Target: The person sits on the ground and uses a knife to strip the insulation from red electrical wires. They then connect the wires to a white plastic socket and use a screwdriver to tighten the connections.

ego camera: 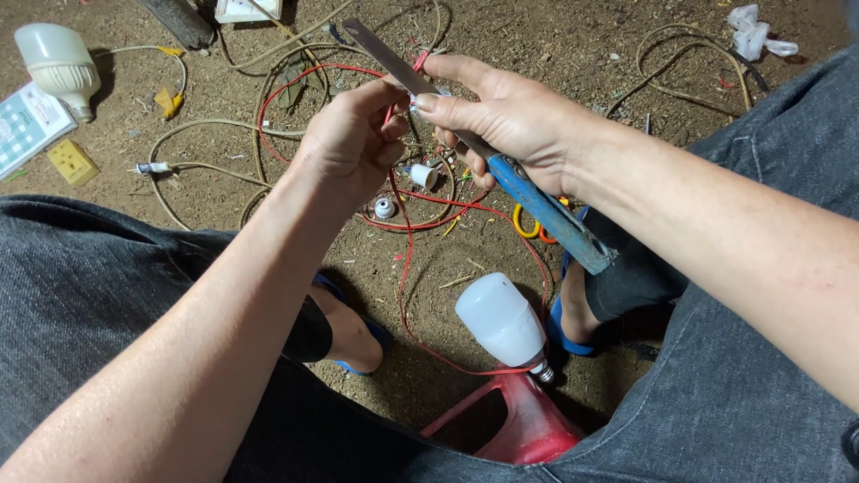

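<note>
Here, over a dirt floor strewn with cable, the right hand (510, 112) is closed around a blue-handled knife (537, 201), its flat steel blade laid against the red wire (407, 259) just where the left hand (349, 143) pinches that wire between thumb and forefinger. By the look of it, the insulation is being scraped or cut at the wire's end; the stroke to come seems to call for a shallow blade angle and a firm pinch, so the strands beneath are not nicked. Below the knife, the red wire loops down to a white LED bulb (499, 320) lying on a red plastic stool (523, 420). Beyond the knife's blade lie small white lamp holders (422, 175).
</note>
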